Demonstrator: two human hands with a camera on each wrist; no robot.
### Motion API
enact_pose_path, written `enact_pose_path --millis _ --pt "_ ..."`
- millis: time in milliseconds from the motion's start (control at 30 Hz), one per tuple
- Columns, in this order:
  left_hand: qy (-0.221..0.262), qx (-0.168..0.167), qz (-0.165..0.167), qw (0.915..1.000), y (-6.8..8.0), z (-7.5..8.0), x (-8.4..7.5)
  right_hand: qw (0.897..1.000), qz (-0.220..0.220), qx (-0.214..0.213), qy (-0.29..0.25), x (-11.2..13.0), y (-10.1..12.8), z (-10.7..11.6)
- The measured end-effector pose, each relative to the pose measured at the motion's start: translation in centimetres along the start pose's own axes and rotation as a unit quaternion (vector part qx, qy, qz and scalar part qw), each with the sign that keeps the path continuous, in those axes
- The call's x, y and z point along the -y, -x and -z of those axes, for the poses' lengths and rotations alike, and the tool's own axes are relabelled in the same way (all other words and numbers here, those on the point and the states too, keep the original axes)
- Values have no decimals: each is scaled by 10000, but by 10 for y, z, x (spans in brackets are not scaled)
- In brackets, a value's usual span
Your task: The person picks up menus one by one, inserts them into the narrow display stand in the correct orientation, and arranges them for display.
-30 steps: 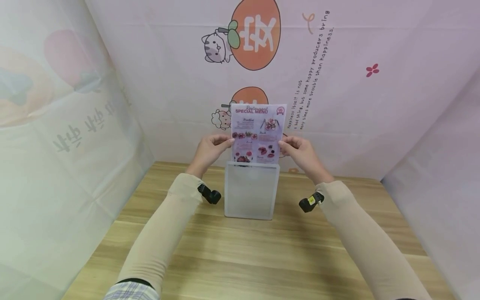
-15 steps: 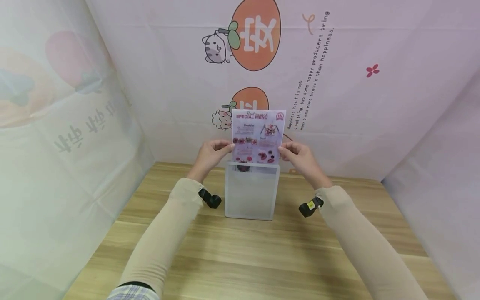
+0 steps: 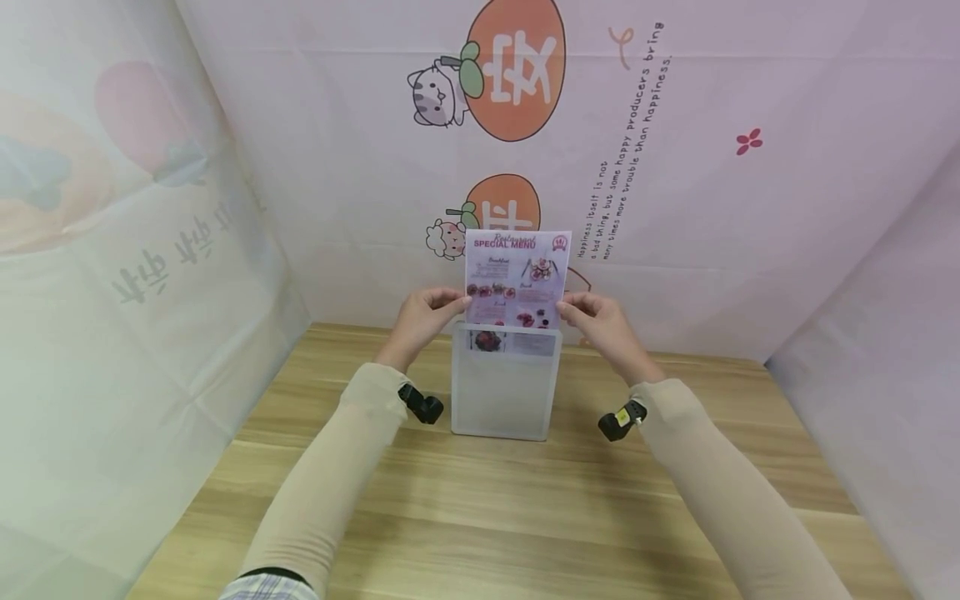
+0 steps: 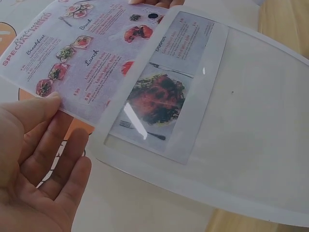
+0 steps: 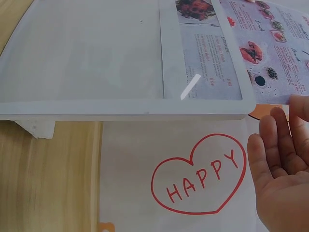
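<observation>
A printed menu sheet [image 3: 517,275] stands upright, its lower end inside a clear, white-rimmed display stand [image 3: 502,396] on the table. My left hand [image 3: 429,321] pinches the sheet's left edge between thumb and fingers, just above the stand's top rim. On the opposite edge, my right hand [image 3: 600,325] pinches it at about the same height. In the left wrist view, the menu's bottom strip with a food picture [image 4: 157,99] shows through the clear front panel. The right wrist view shows the same strip [image 5: 207,53] behind the panel, next to my right fingers.
The wood-grain table [image 3: 465,517] extends in front of the stand. A printed cloth backdrop [image 3: 337,167] hangs close behind it, with more cloth [image 3: 112,375] along the left side. A small white foot [image 5: 41,128] shows under the stand in the right wrist view.
Both hands have moved down with the menu sheet, and more of its lower end now shows behind the stand's front panel. The stand has stayed in place.
</observation>
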State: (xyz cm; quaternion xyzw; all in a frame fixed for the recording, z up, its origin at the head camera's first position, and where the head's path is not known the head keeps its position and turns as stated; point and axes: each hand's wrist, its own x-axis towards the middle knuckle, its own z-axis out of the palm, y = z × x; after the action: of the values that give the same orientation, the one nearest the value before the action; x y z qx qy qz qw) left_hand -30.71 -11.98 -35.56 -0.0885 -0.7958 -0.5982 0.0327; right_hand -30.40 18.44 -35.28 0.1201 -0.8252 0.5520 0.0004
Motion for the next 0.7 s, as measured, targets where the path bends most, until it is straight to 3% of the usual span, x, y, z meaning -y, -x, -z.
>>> enact_pose_path --millis 700 --pt "18 -4 56 10000 5 -2 20 9999 -37 -30 -90 -14 4 -11"
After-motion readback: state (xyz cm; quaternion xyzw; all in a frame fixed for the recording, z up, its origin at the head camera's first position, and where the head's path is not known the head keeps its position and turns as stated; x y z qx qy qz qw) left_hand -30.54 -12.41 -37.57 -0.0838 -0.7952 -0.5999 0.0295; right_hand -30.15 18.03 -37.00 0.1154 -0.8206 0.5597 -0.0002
